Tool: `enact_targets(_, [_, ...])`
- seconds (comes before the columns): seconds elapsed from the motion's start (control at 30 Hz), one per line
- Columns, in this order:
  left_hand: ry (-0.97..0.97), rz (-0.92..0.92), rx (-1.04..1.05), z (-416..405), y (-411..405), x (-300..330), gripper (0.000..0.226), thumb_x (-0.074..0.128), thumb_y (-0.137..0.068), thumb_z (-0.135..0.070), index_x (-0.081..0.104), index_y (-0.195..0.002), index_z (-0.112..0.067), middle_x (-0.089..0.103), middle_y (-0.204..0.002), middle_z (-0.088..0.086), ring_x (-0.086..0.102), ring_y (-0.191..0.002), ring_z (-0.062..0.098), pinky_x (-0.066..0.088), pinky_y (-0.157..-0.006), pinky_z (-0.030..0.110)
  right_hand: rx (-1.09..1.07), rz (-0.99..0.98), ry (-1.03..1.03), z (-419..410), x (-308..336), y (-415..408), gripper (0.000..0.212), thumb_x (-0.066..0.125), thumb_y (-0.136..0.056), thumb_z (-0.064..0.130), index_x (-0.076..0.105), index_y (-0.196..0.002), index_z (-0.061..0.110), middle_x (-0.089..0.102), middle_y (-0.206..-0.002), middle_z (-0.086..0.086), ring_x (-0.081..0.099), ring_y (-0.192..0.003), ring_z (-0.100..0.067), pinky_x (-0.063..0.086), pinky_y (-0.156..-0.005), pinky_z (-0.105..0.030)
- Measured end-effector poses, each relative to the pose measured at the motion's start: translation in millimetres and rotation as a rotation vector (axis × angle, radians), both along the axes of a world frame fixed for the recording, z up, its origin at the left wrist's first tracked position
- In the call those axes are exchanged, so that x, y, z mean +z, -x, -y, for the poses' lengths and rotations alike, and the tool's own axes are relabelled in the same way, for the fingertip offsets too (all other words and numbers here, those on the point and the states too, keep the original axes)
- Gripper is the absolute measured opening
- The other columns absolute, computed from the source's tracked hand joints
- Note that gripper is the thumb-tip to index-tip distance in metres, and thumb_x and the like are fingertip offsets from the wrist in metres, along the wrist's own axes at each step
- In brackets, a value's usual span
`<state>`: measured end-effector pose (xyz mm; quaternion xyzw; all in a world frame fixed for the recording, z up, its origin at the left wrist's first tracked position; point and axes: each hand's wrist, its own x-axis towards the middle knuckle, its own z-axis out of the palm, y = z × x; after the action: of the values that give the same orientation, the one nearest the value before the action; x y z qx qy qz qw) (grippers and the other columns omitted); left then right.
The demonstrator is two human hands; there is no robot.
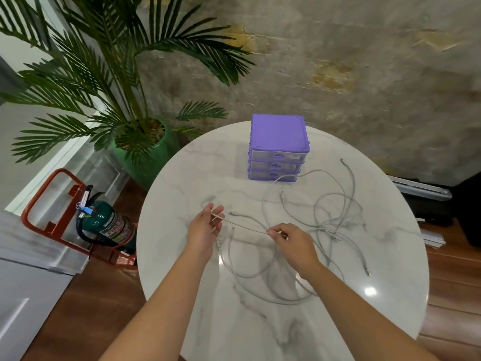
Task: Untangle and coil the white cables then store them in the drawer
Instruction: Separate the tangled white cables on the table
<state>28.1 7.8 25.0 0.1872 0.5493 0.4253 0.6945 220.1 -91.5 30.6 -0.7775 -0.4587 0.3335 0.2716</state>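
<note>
White-grey cables (325,220) sprawl tangled over the right half of the round marble worktop (182,295); I can't get a sure count, several strands cross and loop, with a few plug ends showing at the edges. One cable runs up to the purple drawer unit (278,148) at the far side of the worktop, touching its bottom front. I count three drawers, translucent fronts, all closed or near closed.

My left hand (205,227) is palm-up, fingers mostly relaxed, with one cable end lying across them under the thumb. My right hand (291,242) pinches the same strand between thumb and forefinger, so a straight stretch (244,226) spans between the two hands, above the worktop. The rest of that cable drops into loops below my hands.

Writing: the green fire extinguisher (109,222) on the floor to the left has a label, text too blurred to read beyond "FIRE". It sits in one red metal stand (49,204). One potted palm (125,100) in a green pot is behind it.
</note>
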Motion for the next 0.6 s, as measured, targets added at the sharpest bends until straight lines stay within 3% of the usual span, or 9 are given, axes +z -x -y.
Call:
enact_targets(0.1, [-0.053, 0.011, -0.028, 5.8, 6.0, 6.6, 0.024, 0.039, -0.104, -0.024, 0.055, -0.121, -0.016, 0.069, -0.106, 0.000, 0.063, -0.085, 0.012, 0.047, -0.077, 0.023, 0.116, 0.321, 0.063, 8.6, 6.8, -8.7, 0.022, 0.051, -0.095, 0.034, 0.070, -0.095, 0.025, 0.064, -0.094, 0.009, 0.060, -0.090, -0.011, 0.037, -0.093, -0.032])
enact_targets(0.23, [-0.141, -0.068, -0.149, 23.4, -4.3, 21.2, 0.023, 0.042, -0.103, -0.021, 0.053, -0.121, -0.013, 0.070, -0.105, 0.001, 0.064, -0.088, 0.015, 0.049, -0.080, 0.024, 0.324, 0.468, 0.211, 10.4, 17.6, -1.7, 0.027, 0.047, -0.089, 0.033, 0.071, -0.099, 0.026, 0.070, -0.097, 0.008, 0.061, -0.094, -0.014, 0.033, -0.095, -0.031])
enact_targets(0.27, [-0.166, -0.108, -0.185, 28.5, -8.4, 24.2, 0.023, 0.043, -0.103, -0.021, 0.054, -0.120, -0.012, 0.070, -0.105, 0.001, 0.064, -0.089, 0.014, 0.048, -0.080, 0.023, 0.346, 0.417, 0.205, 9.2, 19.5, 2.9, 0.028, 0.049, -0.088, 0.035, 0.070, -0.105, 0.029, 0.070, -0.100, 0.009, 0.061, -0.097, -0.013, 0.033, -0.097, -0.031])
enact_targets(0.33, [-0.232, -0.215, -0.274, 37.9, -14.6, 26.2, 0.021, 0.044, -0.102, -0.024, 0.059, -0.112, -0.012, 0.072, -0.107, -0.003, 0.063, -0.100, 0.009, 0.045, -0.083, 0.020, 0.292, 0.126, 0.168, 5.4, 24.3, 15.1, 0.031, 0.055, -0.087, 0.041, 0.067, -0.114, 0.033, 0.070, -0.104, 0.012, 0.059, -0.101, -0.009, 0.038, -0.099, -0.028])
enact_targets(0.43, [-0.286, -0.274, -0.352, 48.7, -19.5, 27.4, 0.027, 0.045, -0.102, -0.028, 0.062, -0.107, -0.007, 0.074, -0.104, -0.013, 0.059, -0.113, 0.002, 0.040, -0.095, 0.024, 0.189, -0.249, 0.091, -0.5, 33.0, 33.2, 0.026, 0.060, -0.089, 0.044, 0.067, -0.108, 0.028, 0.068, -0.093, 0.010, 0.062, -0.087, -0.007, 0.048, -0.081, -0.025])
enact_targets(0.53, [-0.276, -0.247, -0.359, 52.5, -21.6, 32.4, 0.027, 0.044, -0.102, -0.028, 0.061, -0.106, -0.006, 0.073, -0.103, -0.015, 0.060, -0.107, -0.004, 0.037, -0.096, 0.026, 0.171, -0.339, 0.058, 3.5, 37.8, 36.7, 0.018, 0.054, -0.096, 0.031, 0.067, -0.095, 0.017, 0.067, -0.076, 0.002, 0.062, -0.069, -0.012, 0.049, -0.075, -0.028])
enact_targets(0.6, [-0.262, -0.187, -0.331, 52.5, -21.7, 36.0, 0.019, 0.043, -0.102, -0.027, 0.059, -0.102, -0.016, 0.073, -0.104, -0.014, 0.062, -0.107, 0.005, 0.038, -0.097, 0.027, 0.175, -0.352, 0.091, 10.4, 35.5, 34.7, 0.019, 0.054, -0.097, 0.031, 0.066, -0.098, 0.016, 0.066, -0.081, 0.001, 0.064, -0.071, -0.014, 0.049, -0.074, -0.028])
